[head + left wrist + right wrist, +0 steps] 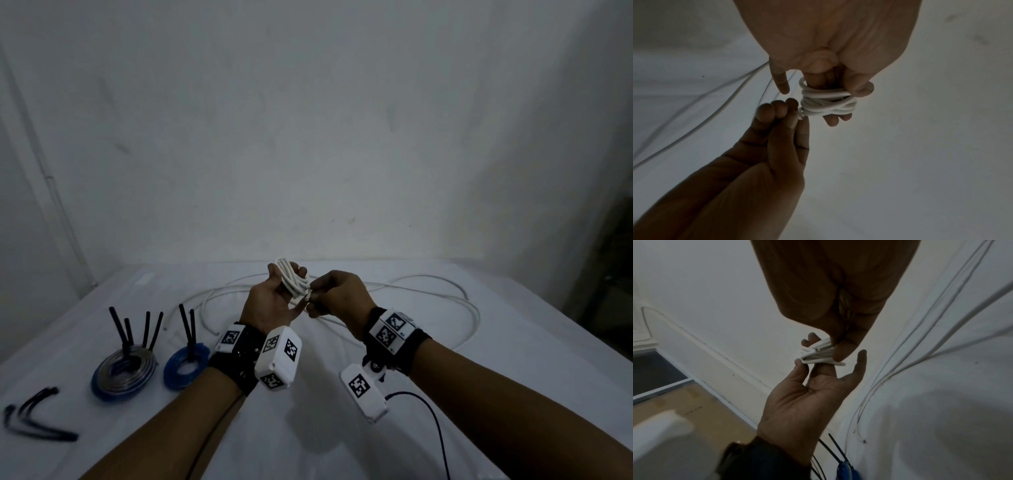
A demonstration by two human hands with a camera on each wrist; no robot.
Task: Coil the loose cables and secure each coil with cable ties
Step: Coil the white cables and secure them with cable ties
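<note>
Cable (293, 281), light and springy, is wound round the left hand's (274, 301) fingers; its end is pinched by the right hand (337, 294). Turns are best gripped together.

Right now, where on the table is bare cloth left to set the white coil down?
Bare cloth lies between the forearms, and to the right of the right hand. The left is crowded: gray-blue coil, blue coil, spare ties. Loose white cable loops behind the hands.
</note>
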